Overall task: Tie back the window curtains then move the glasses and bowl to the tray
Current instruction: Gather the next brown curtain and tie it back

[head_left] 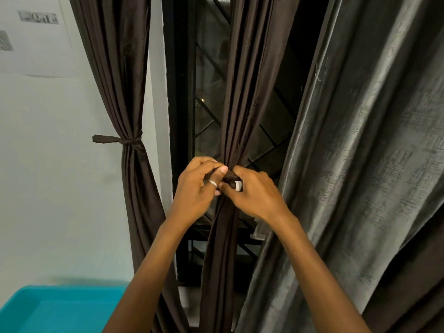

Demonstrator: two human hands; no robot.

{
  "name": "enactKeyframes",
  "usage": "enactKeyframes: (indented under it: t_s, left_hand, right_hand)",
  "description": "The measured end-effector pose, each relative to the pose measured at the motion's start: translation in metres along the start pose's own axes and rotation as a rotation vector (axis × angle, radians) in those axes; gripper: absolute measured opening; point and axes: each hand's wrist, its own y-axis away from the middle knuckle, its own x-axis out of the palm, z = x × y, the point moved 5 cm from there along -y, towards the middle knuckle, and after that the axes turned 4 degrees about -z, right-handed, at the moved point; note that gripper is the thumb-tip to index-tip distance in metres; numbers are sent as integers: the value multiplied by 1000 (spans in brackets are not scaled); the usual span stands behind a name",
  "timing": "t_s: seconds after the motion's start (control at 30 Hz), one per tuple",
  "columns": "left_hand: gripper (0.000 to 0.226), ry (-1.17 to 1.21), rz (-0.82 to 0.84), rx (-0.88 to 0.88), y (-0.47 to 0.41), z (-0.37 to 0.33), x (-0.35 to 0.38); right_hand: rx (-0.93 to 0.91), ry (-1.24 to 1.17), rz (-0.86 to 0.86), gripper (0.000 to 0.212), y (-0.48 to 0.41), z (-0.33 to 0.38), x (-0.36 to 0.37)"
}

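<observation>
A dark brown curtain (242, 97) hangs gathered in front of the window's middle. My left hand (197, 191) and my right hand (254, 193) meet at its waist and both grip a dark brown tie strap (231, 180) wrapped round the bunched cloth; a small white tag shows at the strap's end by my right fingers. A second brown curtain (120, 92) at the left is bound at its waist with a knotted tie (125, 141). No glasses, bowl or tray that I can identify are in view.
A grey velvet curtain (360, 152) hangs at the right, close to my right forearm. The dark window with a diagonal metal grille (206, 111) lies behind. A teal plastic bin (62, 308) sits at the bottom left, against a pale wall with a paper sheet (33, 34).
</observation>
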Motion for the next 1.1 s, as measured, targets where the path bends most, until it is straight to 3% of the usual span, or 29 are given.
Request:
enactKeyframes:
  t_s: [0.1, 0.3, 0.37, 0.47, 0.53, 0.8, 1.1]
  left_hand:
    - [22, 50, -71, -68, 5, 9, 0]
    - [24, 127, -73, -162, 9, 17, 8]
    - [25, 142, -75, -184, 8, 17, 9]
    - [26, 174, -88, -227, 7, 18, 9]
    - [24, 179, -90, -243, 6, 17, 10]
    - [8, 210, -57, -244, 4, 12, 15]
    - [8, 101, -96, -175, 0, 11, 3]
  right_hand:
    - [-35, -9, -91, 21, 11, -1, 0]
    - [-73, -64, -378, 39, 27, -5, -4]
    - [26, -262, -350, 34, 27, -12, -5]
    - [253, -823, -188, 24, 25, -22, -5]
    - [335, -1006, -172, 14, 26, -25, -7]
    - [511, -1072, -270, 36, 23, -41, -15]
    - [577, -1149, -335, 36, 21, -67, -31]
